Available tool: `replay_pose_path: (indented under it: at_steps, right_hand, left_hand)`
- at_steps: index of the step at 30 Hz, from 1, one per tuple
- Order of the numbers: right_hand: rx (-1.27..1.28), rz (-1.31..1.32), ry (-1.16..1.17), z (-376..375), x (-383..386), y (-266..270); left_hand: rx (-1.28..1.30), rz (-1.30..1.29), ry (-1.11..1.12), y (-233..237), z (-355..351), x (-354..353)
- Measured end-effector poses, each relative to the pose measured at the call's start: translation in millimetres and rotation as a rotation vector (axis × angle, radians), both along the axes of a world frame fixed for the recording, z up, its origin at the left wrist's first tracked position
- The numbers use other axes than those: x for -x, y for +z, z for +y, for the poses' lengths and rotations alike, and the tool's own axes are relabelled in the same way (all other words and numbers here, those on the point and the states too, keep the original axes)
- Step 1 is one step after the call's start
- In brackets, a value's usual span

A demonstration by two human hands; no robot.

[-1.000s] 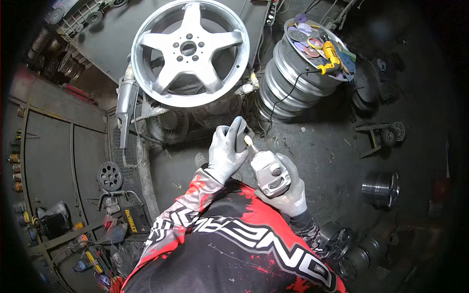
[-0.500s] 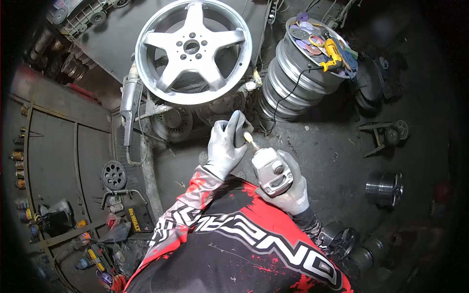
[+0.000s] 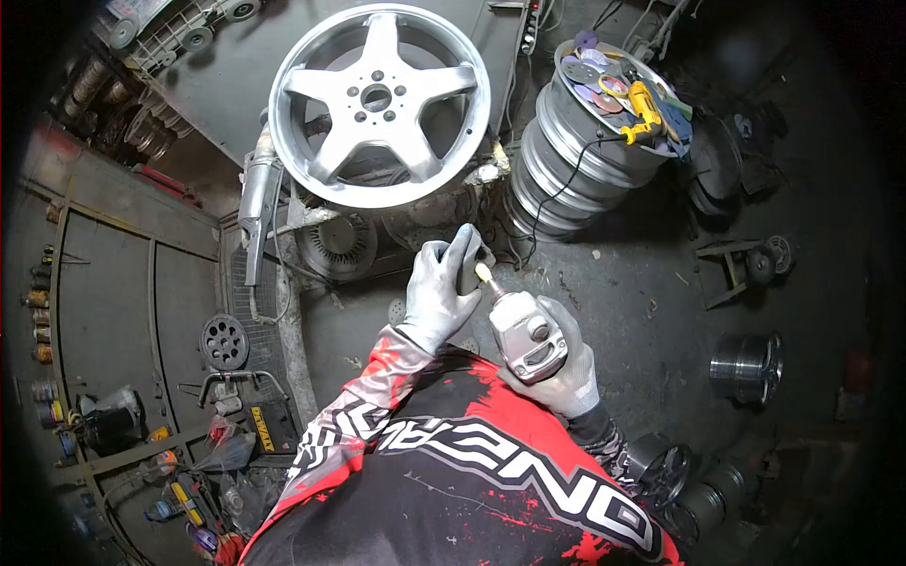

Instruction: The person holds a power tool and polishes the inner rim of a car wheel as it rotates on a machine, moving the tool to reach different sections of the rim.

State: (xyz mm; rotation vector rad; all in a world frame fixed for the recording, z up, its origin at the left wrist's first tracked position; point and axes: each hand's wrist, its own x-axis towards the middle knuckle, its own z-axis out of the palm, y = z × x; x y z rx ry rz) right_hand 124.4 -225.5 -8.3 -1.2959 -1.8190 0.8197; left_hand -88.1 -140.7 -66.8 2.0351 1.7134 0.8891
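My right hand (image 3: 569, 377), in a pale grey work glove, is wrapped round a silver handheld power tool (image 3: 529, 335). A small yellowish tip (image 3: 483, 273) sticks out of the tool's front end. My left hand (image 3: 441, 297), gloved the same way, is raised beside that tip with its fingers bent together round a small dark grey piece that I cannot make out. The tip is close to this piece; whether they touch is unclear. Beyond my hands, a silver five-spoke wheel rim (image 3: 408, 106) is held up on a stand.
At the upper right, stacked rims (image 3: 569, 156) bear abrasive discs and a yellow drill (image 3: 644, 113) with a black cord. A grey cylinder (image 3: 256, 203) stands left of the five-spoke rim. Another rim (image 3: 741, 368) lies on the floor at the right.
The surroundings and the five-spoke rim have shifted slightly right and down in view. Both hands keep nearly the same pose and hold.
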Motion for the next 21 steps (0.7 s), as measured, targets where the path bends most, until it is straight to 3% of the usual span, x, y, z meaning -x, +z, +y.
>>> replay_pose_path:
  at_steps: [12,16,21]
  right_hand:
    - [0.04,0.072,0.007,4,-4,-4]
    - [0.169,0.284,-0.032,6,-10,-5]
    - [0.203,0.338,-0.037,10,-22,-8]
  left_hand:
    - [-0.059,-0.057,-0.037,1,0,8]
    - [-0.085,-0.101,-0.125,3,2,17]
    - [-0.093,-0.139,-0.282,10,10,29]
